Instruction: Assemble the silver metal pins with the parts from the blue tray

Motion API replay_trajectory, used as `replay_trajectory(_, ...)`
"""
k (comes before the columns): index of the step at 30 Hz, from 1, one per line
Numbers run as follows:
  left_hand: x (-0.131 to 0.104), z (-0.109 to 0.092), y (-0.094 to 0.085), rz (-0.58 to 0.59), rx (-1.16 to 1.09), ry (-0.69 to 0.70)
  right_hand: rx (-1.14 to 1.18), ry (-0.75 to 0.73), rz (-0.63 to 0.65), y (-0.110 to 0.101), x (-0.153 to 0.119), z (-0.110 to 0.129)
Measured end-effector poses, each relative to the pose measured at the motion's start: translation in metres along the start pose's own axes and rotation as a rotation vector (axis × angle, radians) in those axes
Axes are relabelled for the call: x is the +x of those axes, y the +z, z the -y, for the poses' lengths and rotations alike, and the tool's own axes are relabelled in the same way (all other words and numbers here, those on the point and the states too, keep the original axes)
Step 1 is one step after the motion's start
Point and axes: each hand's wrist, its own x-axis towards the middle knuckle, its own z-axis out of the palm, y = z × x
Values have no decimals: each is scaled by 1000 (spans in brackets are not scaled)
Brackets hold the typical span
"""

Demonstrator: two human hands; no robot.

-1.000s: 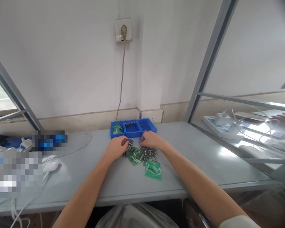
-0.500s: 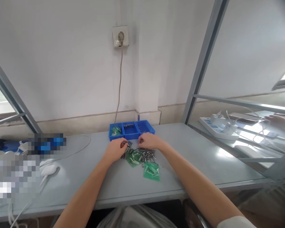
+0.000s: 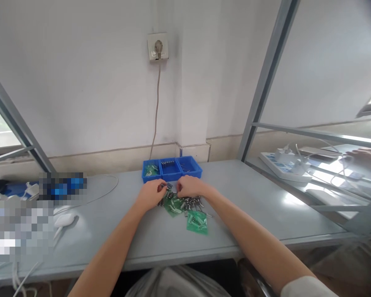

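My left hand (image 3: 151,194) is closed at the left side of a heap on the table, with small dark metal cylinders (image 3: 168,186) at its fingertips. Curled over the back of the same heap, my right hand (image 3: 190,187) has its fingertips pressed together; whatever they hold is hidden. The heap mixes shiny metal cylinders and pins (image 3: 192,203) with a green plastic packet (image 3: 173,205). Nearer to me lies another green packet (image 3: 197,223) with small parts inside. Just behind my hands stands a blue three-compartment tray (image 3: 170,178).
In the tray, green packets (image 3: 151,169) fill the left section, a row of cylinders (image 3: 167,163) lines the middle one, and a few pins lie in the right one. White cables and a charger (image 3: 64,220) lie at left. A metal frame post (image 3: 262,90) rises at right, near a power strip (image 3: 281,167).
My right hand has shifted slightly left and down over the heap, closer to my left hand. My left hand stays nearly in place.
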Motion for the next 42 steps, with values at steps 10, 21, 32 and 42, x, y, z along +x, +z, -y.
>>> replay_trajectory(10,1,-9,-4,37,17,118,143,-193,-243,-4,-8,12)
replay_trajectory(21,1,-3,-9,-182,-111,85,827,-156,-180,0,1,12)
replay_trajectory(32,-4,-7,-13,-227,-188,20,1250,-234,-292,-12,-3,12)
replay_trajectory(42,-1,-7,-15,-136,-116,64,1458,-354,-376,-48,-36,-22)
